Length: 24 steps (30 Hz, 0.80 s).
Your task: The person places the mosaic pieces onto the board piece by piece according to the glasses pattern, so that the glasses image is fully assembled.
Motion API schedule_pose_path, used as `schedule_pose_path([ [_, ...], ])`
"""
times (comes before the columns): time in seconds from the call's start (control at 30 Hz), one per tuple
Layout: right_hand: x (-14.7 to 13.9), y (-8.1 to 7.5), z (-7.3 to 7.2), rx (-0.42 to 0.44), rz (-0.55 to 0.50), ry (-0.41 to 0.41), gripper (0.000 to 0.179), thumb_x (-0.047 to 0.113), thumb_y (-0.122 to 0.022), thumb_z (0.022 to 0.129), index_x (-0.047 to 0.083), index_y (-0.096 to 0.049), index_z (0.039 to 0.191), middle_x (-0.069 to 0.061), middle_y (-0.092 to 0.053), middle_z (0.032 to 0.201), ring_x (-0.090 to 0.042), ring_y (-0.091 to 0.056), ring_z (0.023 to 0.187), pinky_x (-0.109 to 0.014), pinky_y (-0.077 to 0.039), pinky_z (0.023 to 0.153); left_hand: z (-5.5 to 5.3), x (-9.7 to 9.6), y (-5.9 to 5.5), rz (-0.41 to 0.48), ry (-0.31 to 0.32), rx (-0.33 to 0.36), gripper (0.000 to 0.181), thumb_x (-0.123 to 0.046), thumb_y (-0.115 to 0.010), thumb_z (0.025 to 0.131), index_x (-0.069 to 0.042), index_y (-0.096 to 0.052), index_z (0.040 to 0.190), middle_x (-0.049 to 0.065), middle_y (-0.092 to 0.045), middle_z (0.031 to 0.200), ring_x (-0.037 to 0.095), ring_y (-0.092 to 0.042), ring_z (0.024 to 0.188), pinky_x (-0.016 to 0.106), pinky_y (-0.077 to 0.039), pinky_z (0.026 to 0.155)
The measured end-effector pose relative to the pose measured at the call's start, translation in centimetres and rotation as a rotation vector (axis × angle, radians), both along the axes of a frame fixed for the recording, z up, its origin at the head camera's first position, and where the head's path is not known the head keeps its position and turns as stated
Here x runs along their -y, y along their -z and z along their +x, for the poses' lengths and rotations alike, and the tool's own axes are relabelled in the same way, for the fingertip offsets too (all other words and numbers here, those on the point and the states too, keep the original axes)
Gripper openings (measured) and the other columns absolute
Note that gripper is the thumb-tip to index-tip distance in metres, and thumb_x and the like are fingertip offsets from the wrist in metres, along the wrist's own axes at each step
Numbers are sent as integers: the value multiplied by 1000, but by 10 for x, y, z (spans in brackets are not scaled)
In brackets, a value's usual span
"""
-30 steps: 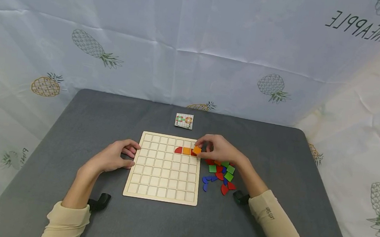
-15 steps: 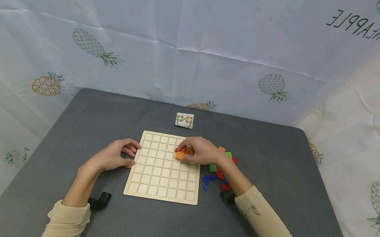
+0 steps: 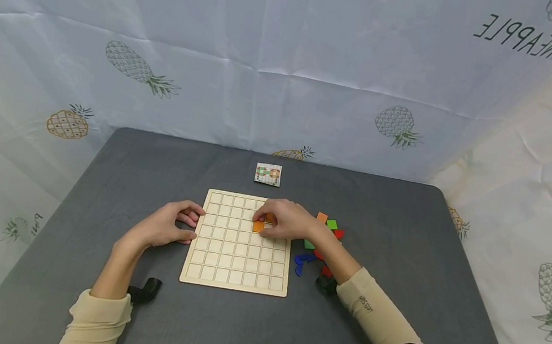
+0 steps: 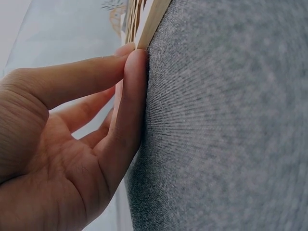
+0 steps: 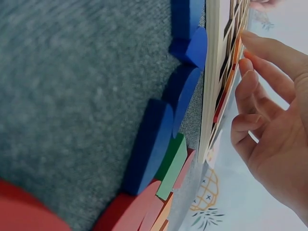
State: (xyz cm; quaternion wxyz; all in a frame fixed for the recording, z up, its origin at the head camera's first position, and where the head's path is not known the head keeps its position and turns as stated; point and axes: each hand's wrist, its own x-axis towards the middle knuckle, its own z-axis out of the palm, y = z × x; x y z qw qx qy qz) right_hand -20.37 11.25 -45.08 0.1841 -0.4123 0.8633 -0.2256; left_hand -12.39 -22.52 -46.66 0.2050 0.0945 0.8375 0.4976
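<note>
A square wooden grid board [image 3: 233, 277] lies on the grey table. My left hand [image 3: 164, 226] rests beside it, thumb and fingertips touching its left edge and standing apart. In the left wrist view, the fingertips of the left hand [image 4: 86, 125] meet the board's rim [image 4: 150, 21]. My right hand [image 3: 288, 219] reaches over the upper right of the board and pinches an orange square tile [image 3: 258, 226] at a grid cell. Another orange tile [image 3: 269, 217] shows partly under those fingers. In the right wrist view, a red piece [image 5: 221, 106] sits on the board near the right hand [image 5: 276, 115].
Loose red, green, orange and blue pieces [image 3: 304, 258] lie right of the board, partly hidden by the right forearm. A small printed pattern card [image 3: 268, 174] lies behind the board. A pineapple-print cloth [image 3: 264, 97] hangs beyond the table [image 3: 217, 330].
My right hand has carried the orange tile leftward from the board's right side and lowered it onto a cell below the row of pieces. The left hand has stayed at the edge.
</note>
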Motion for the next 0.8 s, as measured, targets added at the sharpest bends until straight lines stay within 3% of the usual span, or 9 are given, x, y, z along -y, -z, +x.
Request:
schedule_pose_path([
  [0.47,-9,2,-1,35,-68,19,30,19,-83,96,20,-80,126,0,-76,121,-5,-53,70,-19,-42,61,0,0,-1,9,-2,13,51,7,-77,94,7,-58,141,23,-59,119,28,-61,105,32,-68,74],
  [0.8,-43,-4,-2,93,-123,84,29,18,-83,97,10,-79,125,-8,-77,117,-8,-60,74,-23,-52,66,1,-2,-3,-3,-8,16,50,7,-77,94,7,-59,141,22,-59,119,28,-61,105,32,-67,73],
])
